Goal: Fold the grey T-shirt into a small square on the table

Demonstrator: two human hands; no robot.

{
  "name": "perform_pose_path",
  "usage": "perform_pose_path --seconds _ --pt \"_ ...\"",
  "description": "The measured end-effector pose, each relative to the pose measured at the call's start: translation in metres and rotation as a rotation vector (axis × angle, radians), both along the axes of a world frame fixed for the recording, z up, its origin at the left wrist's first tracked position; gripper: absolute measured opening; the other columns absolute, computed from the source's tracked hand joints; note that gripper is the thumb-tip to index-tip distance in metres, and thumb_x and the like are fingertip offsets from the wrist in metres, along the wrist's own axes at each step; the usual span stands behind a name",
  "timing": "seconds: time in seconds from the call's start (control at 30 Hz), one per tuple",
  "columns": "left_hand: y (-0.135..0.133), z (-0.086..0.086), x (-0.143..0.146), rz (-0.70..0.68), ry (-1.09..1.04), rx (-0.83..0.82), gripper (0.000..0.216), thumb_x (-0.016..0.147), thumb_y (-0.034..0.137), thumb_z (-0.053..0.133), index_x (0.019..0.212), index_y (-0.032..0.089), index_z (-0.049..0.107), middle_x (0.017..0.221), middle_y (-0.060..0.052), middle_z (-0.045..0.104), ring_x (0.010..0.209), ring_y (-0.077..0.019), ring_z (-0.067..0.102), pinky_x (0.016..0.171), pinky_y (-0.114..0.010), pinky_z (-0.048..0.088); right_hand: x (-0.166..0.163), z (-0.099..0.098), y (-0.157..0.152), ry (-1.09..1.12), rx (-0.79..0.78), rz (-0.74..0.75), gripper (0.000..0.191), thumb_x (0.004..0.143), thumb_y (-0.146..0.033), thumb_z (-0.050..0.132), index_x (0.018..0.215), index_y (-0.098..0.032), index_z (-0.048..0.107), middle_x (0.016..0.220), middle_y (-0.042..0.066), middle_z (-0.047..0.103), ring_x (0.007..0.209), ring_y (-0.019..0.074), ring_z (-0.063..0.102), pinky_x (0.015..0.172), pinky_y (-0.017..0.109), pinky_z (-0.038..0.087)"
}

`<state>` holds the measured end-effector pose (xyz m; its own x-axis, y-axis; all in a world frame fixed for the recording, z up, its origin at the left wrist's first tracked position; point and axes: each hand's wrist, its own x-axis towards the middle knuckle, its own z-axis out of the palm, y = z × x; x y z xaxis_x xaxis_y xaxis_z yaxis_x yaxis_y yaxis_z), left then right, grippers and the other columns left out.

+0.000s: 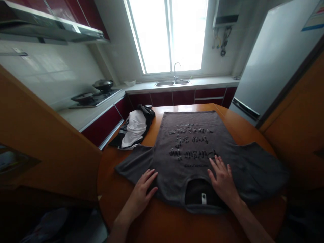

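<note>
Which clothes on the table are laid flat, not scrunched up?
The dark gray T-shirt with black lettering, under the right hand: it's spread wide with both sleeves out, while the black-and-white clothes beside it lie bunched up.

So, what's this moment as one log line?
left hand: open, on grey shirt near sleeve | right hand: open, on shirt near collar | shirt: spread out, print up | table: also bears bundled clothes

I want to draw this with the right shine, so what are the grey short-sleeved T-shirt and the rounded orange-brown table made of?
The grey T-shirt looks like matt fabric, maybe cotton: it lies limp without shine. Its black lettering glints, perhaps a plasticky print. The orange-brown table is probably varnished wood, as its far edge gleams.
</note>
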<state>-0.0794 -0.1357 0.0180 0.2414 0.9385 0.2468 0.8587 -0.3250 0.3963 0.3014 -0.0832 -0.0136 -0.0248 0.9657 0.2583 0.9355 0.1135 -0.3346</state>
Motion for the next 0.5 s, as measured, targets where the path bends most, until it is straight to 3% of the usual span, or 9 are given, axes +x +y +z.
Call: perform_pose_path --seconds 0.1,0.23,0.37,0.5 --pt "-0.005 0.002 -0.008 -0.057 0.061 -0.031 0.048 0.096 0.035 0.060 0.143 0.033 0.056 0.152 -0.006 0.052 0.143 -0.0284 0.045 0.116 -0.051 0.041 0.015 -0.005 -0.022 0.105 0.040 0.048 0.051 0.101 -0.038 0.031 0.141 -0.019 0.058 0.159 0.010 0.042 0.150 0.0270 0.031 0.121 0.053 0.026" --pt "-0.008 0.014 -0.008 -0.167 0.053 -0.021 0.048 0.087 0.028 0.074 0.134 0.036 0.064 0.143 -0.006 0.060 0.137 -0.0297 0.052 0.116 -0.056 0.040 0.046 -0.010 -0.048 0.211 0.147 0.093 0.039 0.100 -0.040 0.043 0.120 -0.024 0.072 0.138 0.012 0.061 0.135 0.0307 0.049 0.113 0.054 0.039" --pt "-0.009 0.017 0.003 -0.266 0.036 -0.040 0.038 0.081 0.021 0.080 0.116 0.035 0.074 0.123 -0.004 0.069 0.119 -0.0264 0.063 0.106 -0.045 0.053 0.076 -0.008 -0.074 0.224 0.157 0.168 0.027 0.096 -0.042 0.057 0.107 -0.028 0.077 0.107 0.009 0.068 0.103 0.0262 0.064 0.092 0.043 0.053" --pt "-0.004 0.017 0.006 -0.285 0.013 -0.045 0.027 0.081 0.020 0.080 0.105 0.033 0.078 0.105 -0.003 0.072 0.101 -0.0226 0.067 0.092 -0.037 0.058 0.095 0.002 -0.095 0.166 0.103 0.191 0.019 0.093 -0.042 0.065 0.101 -0.031 0.078 0.102 0.007 0.069 0.098 0.0255 0.064 0.089 0.042 0.053"
